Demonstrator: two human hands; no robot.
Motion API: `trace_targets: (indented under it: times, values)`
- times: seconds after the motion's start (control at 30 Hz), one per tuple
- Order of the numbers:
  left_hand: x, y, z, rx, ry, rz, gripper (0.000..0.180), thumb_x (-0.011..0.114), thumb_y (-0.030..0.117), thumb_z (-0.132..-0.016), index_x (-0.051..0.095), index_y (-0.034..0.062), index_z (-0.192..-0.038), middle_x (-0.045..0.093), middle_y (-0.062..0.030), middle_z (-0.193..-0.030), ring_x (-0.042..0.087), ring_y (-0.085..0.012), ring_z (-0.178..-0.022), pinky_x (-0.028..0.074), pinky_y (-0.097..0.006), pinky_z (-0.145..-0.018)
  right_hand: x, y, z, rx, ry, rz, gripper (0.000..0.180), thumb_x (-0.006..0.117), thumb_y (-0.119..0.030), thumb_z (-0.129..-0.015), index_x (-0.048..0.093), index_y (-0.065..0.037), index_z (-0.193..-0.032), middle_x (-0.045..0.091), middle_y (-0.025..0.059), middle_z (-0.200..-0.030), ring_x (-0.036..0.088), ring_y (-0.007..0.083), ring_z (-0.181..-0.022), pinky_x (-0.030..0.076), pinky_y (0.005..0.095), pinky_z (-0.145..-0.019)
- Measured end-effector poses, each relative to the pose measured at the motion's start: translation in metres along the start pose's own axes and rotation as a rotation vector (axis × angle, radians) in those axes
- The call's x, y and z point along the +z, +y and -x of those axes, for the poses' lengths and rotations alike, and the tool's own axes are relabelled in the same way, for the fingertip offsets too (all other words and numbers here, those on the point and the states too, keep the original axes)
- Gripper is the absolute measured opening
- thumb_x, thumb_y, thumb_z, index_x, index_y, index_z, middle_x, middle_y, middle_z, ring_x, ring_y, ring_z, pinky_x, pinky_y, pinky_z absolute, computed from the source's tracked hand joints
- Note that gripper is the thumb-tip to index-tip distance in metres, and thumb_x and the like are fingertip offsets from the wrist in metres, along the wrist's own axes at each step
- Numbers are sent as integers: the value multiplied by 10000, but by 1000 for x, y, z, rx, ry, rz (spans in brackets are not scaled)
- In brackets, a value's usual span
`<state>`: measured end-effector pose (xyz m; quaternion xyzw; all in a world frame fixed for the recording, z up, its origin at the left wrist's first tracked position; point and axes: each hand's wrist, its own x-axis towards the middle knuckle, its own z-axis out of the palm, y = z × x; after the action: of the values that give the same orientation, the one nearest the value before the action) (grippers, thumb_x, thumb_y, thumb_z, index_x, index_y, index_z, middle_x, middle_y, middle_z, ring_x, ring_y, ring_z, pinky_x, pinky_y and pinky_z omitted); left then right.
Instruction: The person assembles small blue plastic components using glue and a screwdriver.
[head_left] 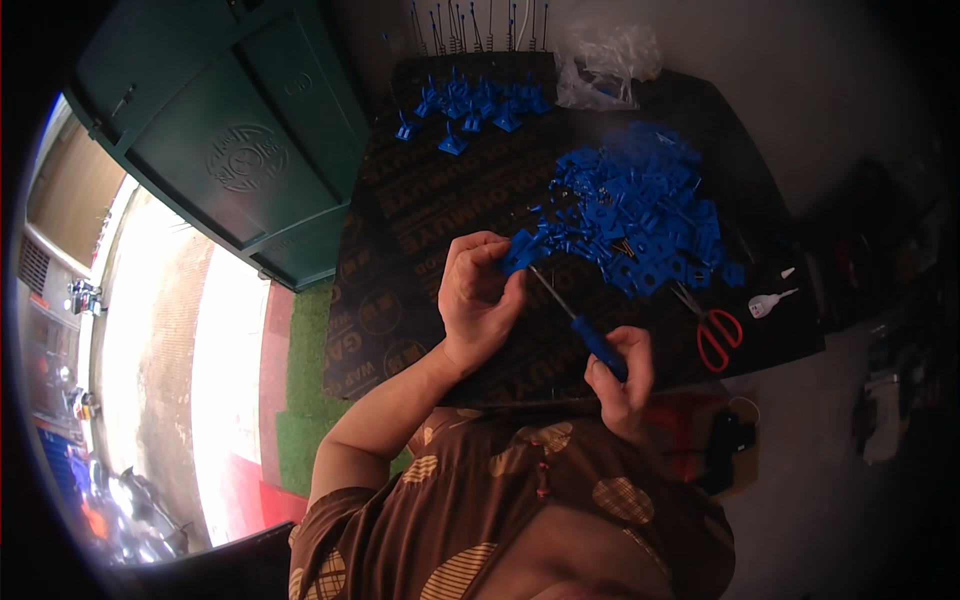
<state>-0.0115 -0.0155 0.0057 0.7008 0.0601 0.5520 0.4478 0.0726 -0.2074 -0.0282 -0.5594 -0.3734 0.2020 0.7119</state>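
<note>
My left hand (480, 290) is closed on a small blue plastic part (520, 252), pinched between thumb and fingers above the table. In my right hand (622, 378) is a screwdriver (590, 338) with a blue handle and a thin metal shaft. The shaft slants up and left, its tip against or very close to the blue part; I cannot tell whether it touches. Just beyond my hands lies a large heap of blue plastic parts (650, 205), with loose small pieces spilling toward the held part.
Red-handled scissors (716, 338) and a small white nozzle-like piece (768, 303) lie right on the dark printed table (400, 230). Several blue assemblies (470, 105) stand at the far left, near a clear plastic bag (605, 65). A green metal door (240, 140) is left of the table.
</note>
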Motion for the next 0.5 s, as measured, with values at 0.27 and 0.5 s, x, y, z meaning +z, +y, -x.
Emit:
trace_targets:
  times: [0.27,0.5]
  values:
    - [0,-1,1,-5,-15,-37,362,675,-116,-754,540,-15,-1074,511,-107,-1117,575,-88,-822,502,-184,-635,4,5,-6,-214,101,21,127,506,-18,-919,440,-7,-1028,441,86,-993,450,90,-593,421,248,-519]
    - [0,0,2,1,-13,-67,360,682,-112,-750,540,-11,-1066,519,-105,-1107,575,-85,-812,499,-187,-622,-2,11,-1,-131,127,69,97,477,-59,-955,455,7,-1023,485,77,-902,445,66,-559,383,192,-499]
